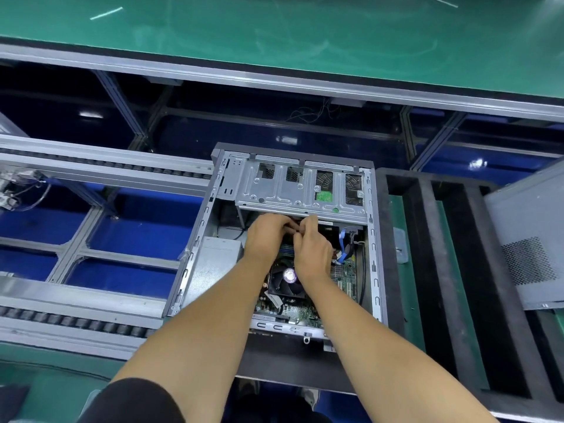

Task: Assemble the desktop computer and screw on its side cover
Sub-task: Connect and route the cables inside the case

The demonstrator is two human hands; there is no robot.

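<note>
An open desktop computer case (195, 254) lies on its side in front of me, its inside facing up. A silver drive cage (274, 190) fills its far end. The motherboard (345, 276) with a black CPU fan (283, 285) sits nearer me. My left hand (267, 236) and my right hand (311, 251) meet just below the drive cage, fingers curled around a small dark cable or connector (297, 228). What exactly they pinch is mostly hidden by the fingers. The grey side cover (528, 239) with a perforated vent leans at the right edge.
The case rests on a black foam pallet (427, 270) with raised ribs. A roller conveyor frame (91, 175) runs to the left. A green bench top (274, 32) lies beyond. A silver power supply (213, 257) and blue SATA cable (343, 245) sit inside the case.
</note>
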